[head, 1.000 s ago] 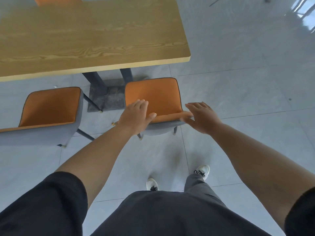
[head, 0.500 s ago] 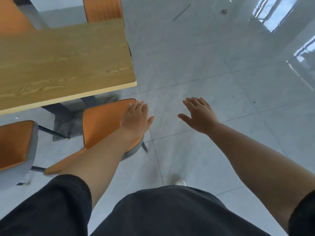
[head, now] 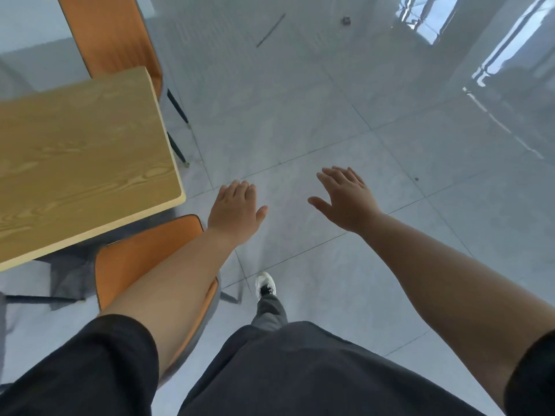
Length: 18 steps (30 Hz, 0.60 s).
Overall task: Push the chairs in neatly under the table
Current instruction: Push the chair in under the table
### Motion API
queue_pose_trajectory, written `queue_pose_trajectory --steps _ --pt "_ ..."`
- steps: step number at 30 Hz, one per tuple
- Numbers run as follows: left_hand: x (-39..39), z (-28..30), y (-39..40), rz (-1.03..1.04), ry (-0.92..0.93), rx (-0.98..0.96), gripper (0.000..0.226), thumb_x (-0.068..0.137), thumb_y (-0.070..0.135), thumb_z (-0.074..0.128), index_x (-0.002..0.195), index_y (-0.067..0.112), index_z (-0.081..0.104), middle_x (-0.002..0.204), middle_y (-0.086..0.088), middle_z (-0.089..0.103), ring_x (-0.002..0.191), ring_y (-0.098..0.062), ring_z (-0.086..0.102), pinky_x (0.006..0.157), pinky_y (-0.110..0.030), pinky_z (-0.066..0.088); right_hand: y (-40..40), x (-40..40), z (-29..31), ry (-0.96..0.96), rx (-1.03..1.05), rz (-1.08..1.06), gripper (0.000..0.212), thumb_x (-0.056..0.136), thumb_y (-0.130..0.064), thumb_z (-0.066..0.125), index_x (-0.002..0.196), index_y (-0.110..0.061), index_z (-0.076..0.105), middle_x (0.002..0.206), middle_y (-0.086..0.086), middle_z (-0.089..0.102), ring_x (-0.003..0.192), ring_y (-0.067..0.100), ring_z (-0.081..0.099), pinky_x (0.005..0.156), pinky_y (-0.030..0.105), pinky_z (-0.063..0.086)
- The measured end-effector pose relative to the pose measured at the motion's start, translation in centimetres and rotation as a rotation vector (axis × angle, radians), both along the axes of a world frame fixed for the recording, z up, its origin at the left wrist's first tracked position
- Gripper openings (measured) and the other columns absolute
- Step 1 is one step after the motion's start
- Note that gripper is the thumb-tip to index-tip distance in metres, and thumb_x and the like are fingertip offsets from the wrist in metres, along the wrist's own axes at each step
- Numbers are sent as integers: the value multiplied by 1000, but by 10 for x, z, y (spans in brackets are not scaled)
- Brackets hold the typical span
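The orange padded chair with a grey shell (head: 141, 259) sits below my left forearm, its seat partly under the near corner of the light wood-grain table (head: 81, 163). My left hand (head: 234, 211) hangs past its right edge over the grey tiled floor (head: 390, 145), fingers straight and together, gripping nothing. My right hand (head: 345, 199) hovers well apart, fingers spread. A second orange chair (head: 111, 34) stands at the table's far side.

Two orange chairs (head: 144, 262) (head: 111, 34), one wooden table (head: 81, 163), two hands (head: 234, 211) (head: 348, 199)
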<state>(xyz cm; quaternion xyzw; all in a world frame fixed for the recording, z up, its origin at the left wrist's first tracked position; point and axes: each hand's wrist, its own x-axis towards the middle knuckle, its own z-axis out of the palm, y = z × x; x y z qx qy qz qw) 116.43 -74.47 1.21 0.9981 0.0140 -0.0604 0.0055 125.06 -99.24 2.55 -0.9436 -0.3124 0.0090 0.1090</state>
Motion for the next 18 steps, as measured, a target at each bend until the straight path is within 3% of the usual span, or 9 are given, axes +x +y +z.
queue_pose_trajectory --steps 18 --pt "280 9 102 -48 -36 -25 66 97 48 33 145 3 28 152 -15 31 142 -31 20 116 -45 9 103 256 13 15 -14 -80 69 93 -57 41 143 -10 38 148 10 40 141 27 27 118 40 10"
